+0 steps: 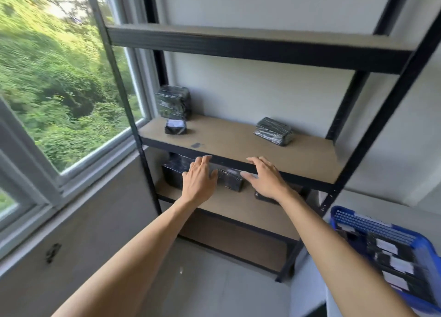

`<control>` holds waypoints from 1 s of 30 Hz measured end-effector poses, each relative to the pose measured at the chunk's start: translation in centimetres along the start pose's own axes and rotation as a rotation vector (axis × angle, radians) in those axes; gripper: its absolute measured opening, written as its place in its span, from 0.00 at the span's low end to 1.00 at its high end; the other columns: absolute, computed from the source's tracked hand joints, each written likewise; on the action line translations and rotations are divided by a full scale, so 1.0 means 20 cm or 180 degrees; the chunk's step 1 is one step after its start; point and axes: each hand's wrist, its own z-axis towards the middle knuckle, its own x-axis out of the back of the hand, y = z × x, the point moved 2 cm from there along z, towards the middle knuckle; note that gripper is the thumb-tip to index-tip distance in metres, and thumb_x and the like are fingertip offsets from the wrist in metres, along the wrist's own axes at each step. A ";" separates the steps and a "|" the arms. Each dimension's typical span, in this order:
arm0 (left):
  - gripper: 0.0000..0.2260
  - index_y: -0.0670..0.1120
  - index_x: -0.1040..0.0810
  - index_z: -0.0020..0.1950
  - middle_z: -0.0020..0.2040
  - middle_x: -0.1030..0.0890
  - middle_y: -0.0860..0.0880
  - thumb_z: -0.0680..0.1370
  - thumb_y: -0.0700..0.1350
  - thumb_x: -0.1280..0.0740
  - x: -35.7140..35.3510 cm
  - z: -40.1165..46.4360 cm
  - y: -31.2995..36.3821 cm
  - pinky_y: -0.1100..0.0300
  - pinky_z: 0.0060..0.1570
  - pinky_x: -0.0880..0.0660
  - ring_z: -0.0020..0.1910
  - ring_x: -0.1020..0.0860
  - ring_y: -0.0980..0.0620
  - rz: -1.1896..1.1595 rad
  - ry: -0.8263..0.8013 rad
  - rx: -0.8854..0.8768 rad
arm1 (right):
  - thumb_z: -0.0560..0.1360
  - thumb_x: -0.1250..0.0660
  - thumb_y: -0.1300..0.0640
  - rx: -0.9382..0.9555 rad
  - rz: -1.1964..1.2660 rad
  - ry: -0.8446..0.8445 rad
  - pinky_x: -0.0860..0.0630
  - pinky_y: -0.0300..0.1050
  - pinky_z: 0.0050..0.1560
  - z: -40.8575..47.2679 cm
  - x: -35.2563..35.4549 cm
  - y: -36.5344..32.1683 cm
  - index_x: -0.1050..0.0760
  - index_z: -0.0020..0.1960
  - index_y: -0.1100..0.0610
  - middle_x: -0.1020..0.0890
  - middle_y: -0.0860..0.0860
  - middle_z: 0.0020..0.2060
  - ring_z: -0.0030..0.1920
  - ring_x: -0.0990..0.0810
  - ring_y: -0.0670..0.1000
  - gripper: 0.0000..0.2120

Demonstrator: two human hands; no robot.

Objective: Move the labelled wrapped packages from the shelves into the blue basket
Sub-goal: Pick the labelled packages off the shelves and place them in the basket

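Note:
A black metal shelf rack (238,166) with wooden boards stands against the wall. On its middle board sit a tall dark wrapped package (173,102), a small package with a white label (175,126) and another wrapped package (273,131). On the board below lie more dark wrapped packages (230,180). My left hand (199,179) reaches out with straight fingers in front of those lower packages, holding nothing. My right hand (265,179) hovers open beside it, fingers near the shelf's front edge. The blue basket (427,245) at the lower right holds several labelled packages.
A large window (59,89) with greenery outside fills the left side. A dark object (263,197) lies on the lower board under my right wrist. The upper shelf boards carry nothing visible. Grey floor lies below the rack.

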 end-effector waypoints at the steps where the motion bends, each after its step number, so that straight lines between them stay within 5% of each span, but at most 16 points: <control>1: 0.20 0.49 0.35 0.72 0.67 0.29 0.48 0.80 0.51 0.40 0.06 0.03 -0.05 0.43 0.61 0.33 0.67 0.31 0.46 0.0011 0.0044 0.0023 | 0.80 0.34 0.44 0.0065 -0.0015 0.0002 0.32 0.50 0.69 0.06 -0.02 -0.07 0.32 0.74 0.55 0.27 0.53 0.69 0.69 0.28 0.55 0.27; 22: 0.23 0.47 0.36 0.73 0.69 0.30 0.44 0.79 0.49 0.37 0.33 1.18 -1.09 0.46 0.62 0.30 0.67 0.31 0.43 0.0200 -0.0086 0.0043 | 0.77 0.31 0.48 0.0381 -0.0104 -0.0296 0.29 0.50 0.65 1.53 -0.67 -0.72 0.30 0.71 0.54 0.24 0.54 0.63 0.65 0.26 0.56 0.25; 30: 0.24 0.45 0.38 0.75 0.69 0.31 0.44 0.80 0.49 0.38 0.23 1.56 -1.34 0.49 0.65 0.34 0.68 0.32 0.44 -0.0061 -0.0342 -0.0060 | 0.71 0.24 0.49 0.0106 -0.0426 -0.0554 0.26 0.55 0.62 1.92 -0.92 -0.79 0.40 0.78 0.52 0.34 0.54 0.69 0.69 0.33 0.57 0.42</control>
